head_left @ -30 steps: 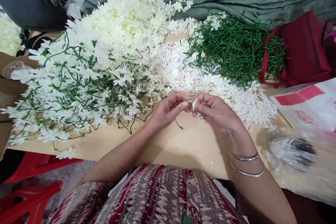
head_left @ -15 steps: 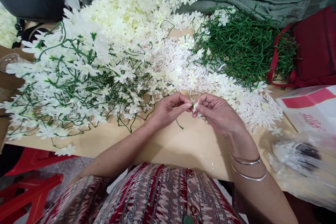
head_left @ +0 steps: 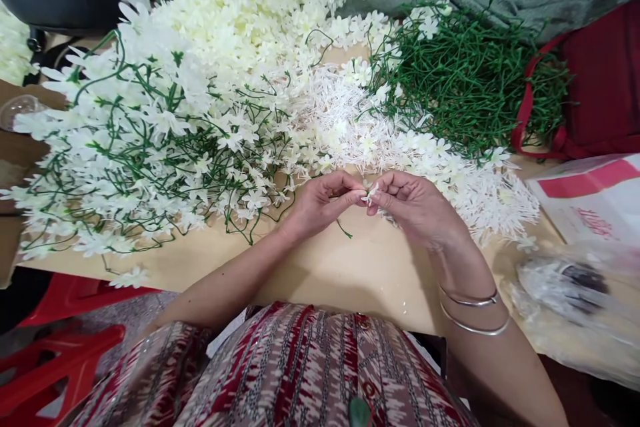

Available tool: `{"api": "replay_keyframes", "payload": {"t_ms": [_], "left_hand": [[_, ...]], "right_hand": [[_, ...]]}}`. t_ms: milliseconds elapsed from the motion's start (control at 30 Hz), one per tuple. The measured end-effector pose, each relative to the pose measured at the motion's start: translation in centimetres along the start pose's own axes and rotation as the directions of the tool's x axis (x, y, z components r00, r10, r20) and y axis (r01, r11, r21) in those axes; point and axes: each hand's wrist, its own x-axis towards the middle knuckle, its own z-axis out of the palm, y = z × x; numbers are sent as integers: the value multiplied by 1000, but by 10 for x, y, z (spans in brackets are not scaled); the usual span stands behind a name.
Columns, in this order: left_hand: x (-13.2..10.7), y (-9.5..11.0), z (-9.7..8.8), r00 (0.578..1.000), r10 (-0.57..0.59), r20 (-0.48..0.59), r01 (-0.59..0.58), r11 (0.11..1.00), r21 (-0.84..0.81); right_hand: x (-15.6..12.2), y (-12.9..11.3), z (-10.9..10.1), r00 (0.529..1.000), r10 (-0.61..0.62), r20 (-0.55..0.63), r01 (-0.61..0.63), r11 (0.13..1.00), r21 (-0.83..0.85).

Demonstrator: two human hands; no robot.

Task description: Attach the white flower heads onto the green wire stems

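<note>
My two hands meet at the fingertips over the front of the table. My left hand is closed in a pinch on a green plastic stem, whose lower end hangs below the fingers. Between thumb and fingers my right hand pinches a small white artificial flower at the stem's top. The fingers hide most of the join. Just beyond the hands lies a heap of thin white stamen-like pieces. A pile of bare green stems lies at the back right.
Flowers on green stems are heaped at left, with loose cream blossoms behind. A red bag, a printed white bag and clear plastic line the right. A red stool stands below the table's left edge.
The white flower between my fingertips has turned slightly, and its petals now cover the green tip. Both hands stay nearly in place. The whole view has shifted a little.
</note>
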Motion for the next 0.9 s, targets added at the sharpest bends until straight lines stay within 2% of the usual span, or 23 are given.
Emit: {"api": "replay_keyframes", "payload": {"t_ms": [133, 200, 267, 367, 400, 467, 533, 600, 667, 700, 767, 833, 900], "left_hand": [[3, 16, -6, 999, 35, 31, -34, 999, -16], [3, 29, -14, 997, 72, 33, -75, 992, 103], [3, 41, -22, 991, 78, 113, -109, 947, 301], [2, 50, -31, 960, 6, 280, -177, 786, 592], [2, 49, -32, 953, -7, 304, -203, 728, 655], [2, 42, -30, 958, 27, 287, -236, 642, 729], [2, 31, -25, 964, 104, 243, -255, 605, 754], [2, 19, -18, 961, 170, 217, -276, 598, 752], [2, 10, -12, 955, 193, 223, -295, 602, 742], [2, 7, -9, 954, 200, 225, -300, 606, 736], [3, 4, -6, 953, 213, 216, -303, 628, 717], [4, 5, -4, 950, 257, 180, -310, 684, 661], [5, 6, -4, 946, 302, 115, -310, 747, 588]], "right_hand": [[0, -1, -4, 978, -140, -157, 132, 989, -62], [-1, -2, -6, 941, -226, -251, 187, 968, -170], [-2, -2, -9, 914, -286, -289, 207, 939, -275], [-3, 1, -11, 906, -333, -261, 215, 894, -393], [-3, 2, -12, 907, -341, -245, 216, 879, -425], [-3, 5, -10, 913, -353, -204, 219, 847, -485], [-2, 7, -8, 919, -368, -146, 223, 786, -577], [-1, 8, -4, 919, -388, -76, 230, 682, -694], [0, 8, -1, 915, -403, -29, 235, 589, -774], [0, 7, 0, 913, -406, -20, 238, 573, -784], [-2, 6, 2, 918, -394, -41, 240, 636, -734], [-5, 4, 3, 932, -347, -104, 219, 767, -603], [-8, 0, 1, 938, -302, -172, 187, 856, -483]]}}
